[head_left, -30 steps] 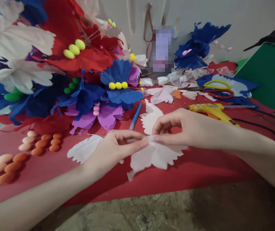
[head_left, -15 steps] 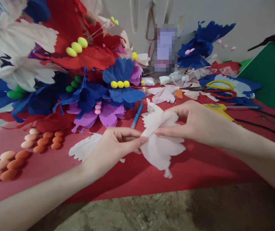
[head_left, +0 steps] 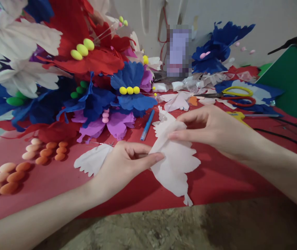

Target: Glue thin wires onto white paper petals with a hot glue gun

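Between my two hands is a white butterfly-wing cutout (head_left: pixel 173 163), thin and scalloped, with a narrow tail hanging toward the table's front edge. My left hand (head_left: pixel 135 159) pinches its left edge between thumb and fingers. Higher up, my right hand (head_left: pixel 203 126) grips the same cutout with thumb and fingertips, near its upper middle. Another white wing cutout (head_left: pixel 92 160) lies on the red table, partly covered by my left wrist. A blue pen (head_left: pixel 147 125) rests just beyond my left hand.
Colourful fabric butterflies (head_left: pixel 130 86) with egg-shaped beads pile up at the left. Orange and peach egg shapes (head_left: pixel 9 177) sit in rows at front left. Scissors (head_left: pixel 238 96), a yellow glue gun (head_left: pixel 237 116) with black cable and a green board (head_left: pixel 291 83) are at the right.
The white cutout is spread flatter and its tail hangs lower. My right hand has shifted slightly up, and my left hand has moved slightly down, still pinching the edge.
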A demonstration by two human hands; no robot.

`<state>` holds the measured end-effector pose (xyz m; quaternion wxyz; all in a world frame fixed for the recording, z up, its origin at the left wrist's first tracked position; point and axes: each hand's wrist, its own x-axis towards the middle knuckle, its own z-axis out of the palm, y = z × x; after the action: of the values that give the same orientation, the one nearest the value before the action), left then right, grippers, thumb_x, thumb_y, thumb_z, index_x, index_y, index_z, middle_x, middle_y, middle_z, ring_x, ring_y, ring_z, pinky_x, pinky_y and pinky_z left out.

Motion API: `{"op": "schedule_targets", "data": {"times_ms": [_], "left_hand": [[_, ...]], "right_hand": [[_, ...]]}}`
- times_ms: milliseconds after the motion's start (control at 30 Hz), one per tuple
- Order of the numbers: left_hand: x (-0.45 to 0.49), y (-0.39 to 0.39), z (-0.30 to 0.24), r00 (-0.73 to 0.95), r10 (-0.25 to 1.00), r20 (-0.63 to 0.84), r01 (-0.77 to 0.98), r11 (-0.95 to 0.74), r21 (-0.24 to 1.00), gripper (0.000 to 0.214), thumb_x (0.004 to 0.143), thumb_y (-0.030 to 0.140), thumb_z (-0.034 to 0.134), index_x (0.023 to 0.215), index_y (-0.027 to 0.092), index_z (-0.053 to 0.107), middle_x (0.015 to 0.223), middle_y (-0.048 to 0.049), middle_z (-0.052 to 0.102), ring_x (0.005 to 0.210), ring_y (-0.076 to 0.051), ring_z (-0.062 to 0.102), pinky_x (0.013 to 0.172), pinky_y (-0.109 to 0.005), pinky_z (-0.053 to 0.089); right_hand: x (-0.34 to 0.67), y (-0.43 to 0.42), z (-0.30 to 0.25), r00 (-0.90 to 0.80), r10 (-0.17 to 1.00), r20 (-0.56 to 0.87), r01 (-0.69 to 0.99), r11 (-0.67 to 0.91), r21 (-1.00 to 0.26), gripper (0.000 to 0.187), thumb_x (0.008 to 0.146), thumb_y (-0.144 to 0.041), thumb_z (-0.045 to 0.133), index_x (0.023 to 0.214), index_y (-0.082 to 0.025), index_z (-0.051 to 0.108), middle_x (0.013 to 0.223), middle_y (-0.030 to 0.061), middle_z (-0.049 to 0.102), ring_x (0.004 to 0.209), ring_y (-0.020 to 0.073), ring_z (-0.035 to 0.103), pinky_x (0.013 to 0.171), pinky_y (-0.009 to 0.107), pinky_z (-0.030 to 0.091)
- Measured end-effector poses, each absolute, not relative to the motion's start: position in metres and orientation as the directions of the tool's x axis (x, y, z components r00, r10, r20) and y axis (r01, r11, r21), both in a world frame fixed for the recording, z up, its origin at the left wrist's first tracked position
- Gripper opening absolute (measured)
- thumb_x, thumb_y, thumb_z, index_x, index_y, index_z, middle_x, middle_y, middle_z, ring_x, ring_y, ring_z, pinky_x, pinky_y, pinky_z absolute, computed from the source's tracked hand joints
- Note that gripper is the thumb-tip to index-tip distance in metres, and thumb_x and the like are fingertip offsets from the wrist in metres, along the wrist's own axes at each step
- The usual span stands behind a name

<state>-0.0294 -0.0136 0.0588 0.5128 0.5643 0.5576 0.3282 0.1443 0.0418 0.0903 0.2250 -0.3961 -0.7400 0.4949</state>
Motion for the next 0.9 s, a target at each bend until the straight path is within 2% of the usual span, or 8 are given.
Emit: {"op": "schedule_targets", "data": {"times_ms": [133, 200, 367, 467, 567, 700, 900], "left_hand": [[-0.031, -0.012, 0.057, 0.173, 0.963, -0.208, 0.237, 0.164, 0.957, 0.014, 0.066, 0.03, 0.063, 0.056, 0.021, 0.069, 0.049, 0.0041, 0.06, 0.042, -0.007, 0.046, 0.038, -0.017, 0.034], [-0.032, -0.012, 0.055, 0.164, 0.962, -0.219, 0.247, 0.175, 0.953, 0.016, 0.067, 0.032, 0.063, 0.058, 0.02, 0.069, 0.055, 0.0024, 0.064, 0.047, -0.009, 0.051, 0.042, -0.017, 0.038], [-0.035, -0.011, 0.051, 0.111, 0.961, -0.252, 0.262, 0.216, 0.941, 0.019, 0.067, 0.036, 0.064, 0.06, 0.019, 0.069, 0.057, 0.001, 0.066, 0.044, -0.008, 0.049, 0.039, -0.016, 0.033], [-0.035, -0.01, 0.049, 0.12, 0.958, -0.26, 0.234, 0.227, 0.945, 0.018, 0.067, 0.035, 0.064, 0.062, 0.019, 0.07, 0.06, 0.0003, 0.067, 0.045, -0.008, 0.049, 0.038, -0.016, 0.032], [-0.035, -0.01, 0.048, 0.137, 0.959, -0.247, 0.226, 0.212, 0.951, 0.016, 0.067, 0.034, 0.064, 0.064, 0.019, 0.07, 0.058, 0.0012, 0.065, 0.044, -0.007, 0.048, 0.04, -0.016, 0.035], [-0.034, -0.01, 0.048, 0.162, 0.966, -0.204, 0.199, 0.17, 0.965, 0.016, 0.068, 0.033, 0.063, 0.066, 0.02, 0.071, 0.057, 0.0025, 0.064, 0.048, -0.008, 0.049, 0.043, -0.017, 0.038], [-0.034, -0.011, 0.049, 0.155, 0.963, -0.218, 0.284, 0.168, 0.944, 0.022, 0.069, 0.036, 0.06, 0.058, 0.018, 0.067, 0.051, 0.0033, 0.058, 0.045, -0.007, 0.044, 0.04, -0.016, 0.032]], "right_hand": [[0.147, 0.046, 0.088, -0.494, 0.87, 0.017, 0.287, 0.181, -0.941, 0.018, 0.065, -0.035, 0.065, 0.063, -0.017, 0.063, 0.06, -0.0018, 0.058, 0.054, 0.0072, 0.05, 0.051, 0.021, 0.039], [0.147, 0.047, 0.085, -0.457, 0.888, 0.046, 0.267, 0.187, -0.945, 0.019, 0.066, -0.036, 0.064, 0.065, -0.017, 0.064, 0.062, -0.0009, 0.058, 0.056, 0.0078, 0.05, 0.053, 0.022, 0.039], [0.147, 0.05, 0.083, -0.417, 0.904, 0.094, 0.286, 0.229, -0.931, 0.027, 0.076, -0.041, 0.054, 0.069, -0.017, 0.065, 0.068, 0.0008, 0.059, 0.058, 0.007, 0.05, 0.054, 0.021, 0.039], [0.146, 0.048, 0.085, -0.482, 0.872, 0.081, 0.304, 0.253, -0.918, 0.023, 0.071, -0.04, 0.06, 0.071, -0.017, 0.064, 0.066, -0.0004, 0.059, 0.056, 0.0072, 0.05, 0.052, 0.021, 0.04], [0.142, 0.044, 0.083, -0.521, 0.853, 0.035, 0.318, 0.232, -0.919, 0.019, 0.067, -0.035, 0.064, 0.066, -0.016, 0.061, 0.059, -0.0019, 0.057, 0.053, 0.0068, 0.049, 0.049, 0.02, 0.038], [0.134, 0.037, 0.074, -0.574, 0.818, -0.037, 0.32, 0.182, -0.93, 0.013, 0.067, -0.027, 0.061, 0.062, -0.015, 0.059, 0.059, -0.0022, 0.056, 0.053, 0.0065, 0.049, 0.048, 0.019, 0.038], [0.13, 0.033, 0.068, -0.58, 0.813, -0.04, 0.282, 0.155, -0.947, 0.011, 0.066, -0.024, 0.059, 0.06, -0.015, 0.058, 0.06, -0.0025, 0.056, 0.054, 0.0057, 0.048, 0.048, 0.019, 0.037]]}}
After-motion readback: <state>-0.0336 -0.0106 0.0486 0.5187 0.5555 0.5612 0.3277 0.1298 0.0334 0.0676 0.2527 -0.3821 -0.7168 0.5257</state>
